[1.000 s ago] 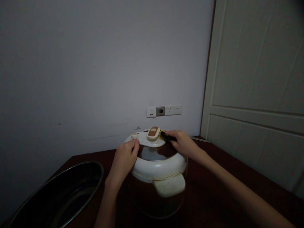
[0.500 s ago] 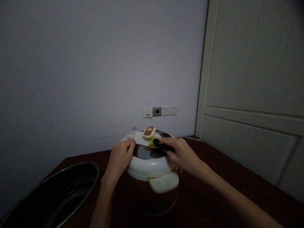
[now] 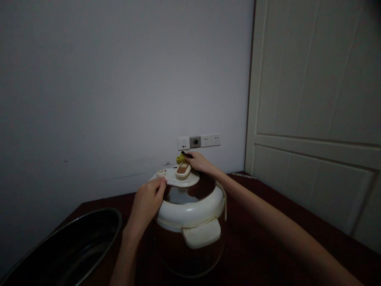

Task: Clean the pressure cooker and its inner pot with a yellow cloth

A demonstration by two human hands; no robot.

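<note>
A white and brown electric pressure cooker (image 3: 190, 238) stands upright on the table with its lid (image 3: 190, 212) on. My left hand (image 3: 149, 198) is closed at the lid's left edge, its fingertips just below the white round valve (image 3: 161, 173). Behind the brown and cream lid handle (image 3: 183, 170), my right hand (image 3: 199, 162) pinches a yellow sponge (image 3: 180, 158) with a black part on it. The sponge is at the far side of the lid top; whether it touches the surface there is hidden by the handle.
A large dark basin (image 3: 114, 214) with a shiny rim sits at the left. Sockets (image 3: 210, 140) are set in the wall behind the cooker. A white panelled door (image 3: 315, 147) stands to the right. The dark red table (image 3: 268, 230) runs beneath.
My right hand has moved the sponge from the near right of the lid handle to behind it. My left hand stays at the lid's left edge. The view has shifted slightly.
</note>
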